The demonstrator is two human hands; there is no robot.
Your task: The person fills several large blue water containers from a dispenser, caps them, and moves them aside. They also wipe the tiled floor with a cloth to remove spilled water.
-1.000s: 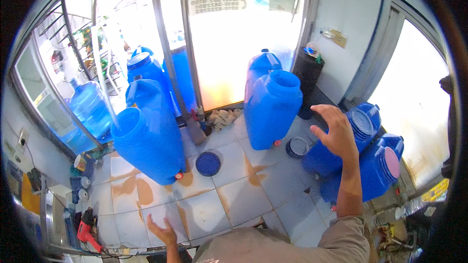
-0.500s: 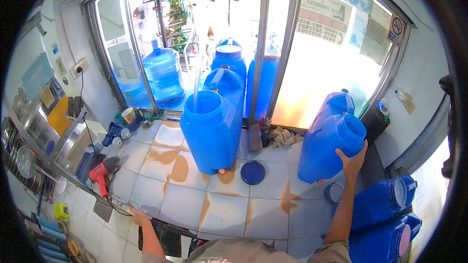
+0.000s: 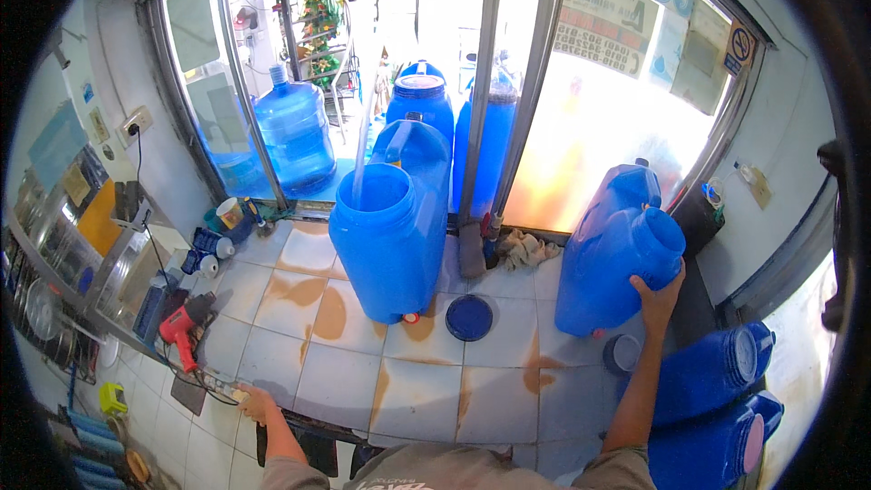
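Note:
My right hand (image 3: 660,295) grips the right side of an open-necked blue container (image 3: 599,272) standing at the right of the tiled counter (image 3: 422,395). My left hand (image 3: 258,404) is closed at the near-left counter edge, by a cable and small pale fittings; exactly what its fingers hold I cannot make out. Beyond it lies a red heat gun (image 3: 186,331). In the middle, another blue container (image 3: 376,272) stands open, with a thin stream or clear tube running into its mouth. A dark blue lid (image 3: 468,318) lies between the two containers.
More blue containers (image 3: 699,372) are grouped at the lower right, beside a loose cap (image 3: 621,354). A water jug (image 3: 295,141) and a tall blue container (image 3: 419,109) stand behind at the window. A rag (image 3: 522,249), small bottles (image 3: 207,252) and a socket (image 3: 134,127) line the edges.
Since a second ago the view has swung left. My right hand has gone from raised and open to gripping the container; my left hand has closed at the counter's edge.

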